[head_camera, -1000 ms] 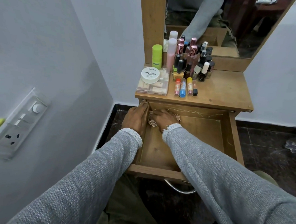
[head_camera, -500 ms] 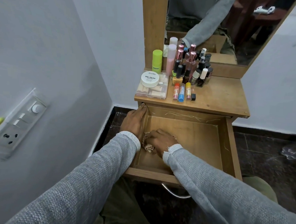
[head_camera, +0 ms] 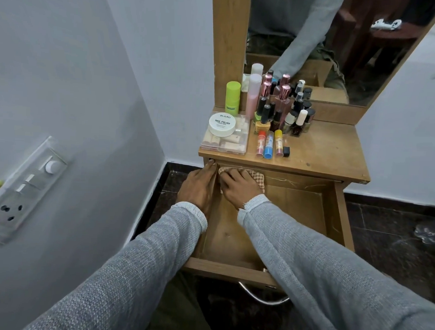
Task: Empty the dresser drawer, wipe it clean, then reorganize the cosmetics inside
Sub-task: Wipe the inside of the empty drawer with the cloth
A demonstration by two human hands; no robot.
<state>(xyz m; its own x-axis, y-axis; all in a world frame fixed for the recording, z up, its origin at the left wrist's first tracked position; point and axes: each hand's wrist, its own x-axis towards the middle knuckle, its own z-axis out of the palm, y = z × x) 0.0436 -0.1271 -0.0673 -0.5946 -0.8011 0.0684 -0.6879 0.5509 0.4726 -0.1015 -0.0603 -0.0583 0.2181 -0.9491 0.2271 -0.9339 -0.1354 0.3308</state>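
The wooden drawer [head_camera: 334, 221] is pulled out, with nothing but a cloth inside. My right hand [head_camera: 235, 188] presses a checked brown cloth [head_camera: 257, 177] against the drawer's far left corner, fingers spread over it. My left hand [head_camera: 197, 189] rests flat along the drawer's left wall, fingertips up under the dresser top. The cosmetics stand on the dresser top [head_camera: 325, 155]: a white nail polish remover tub [head_camera: 222, 124] on a clear box [head_camera: 225, 142], a green tube [head_camera: 232, 97], a pink bottle [head_camera: 254, 96], several nail polish bottles [head_camera: 282, 112] and three lip balm sticks [head_camera: 269, 143].
A mirror [head_camera: 331, 44] rises behind the cosmetics. A grey wall with a switch and socket panel [head_camera: 26, 187] is close on the left. Dark floor tiles [head_camera: 396, 250] lie to the right. The drawer's metal handle [head_camera: 265, 297] sticks out toward me.
My right hand has slid the cloth from the drawer's near left part back up to the far left corner. My left hand has stayed on the drawer's left wall.
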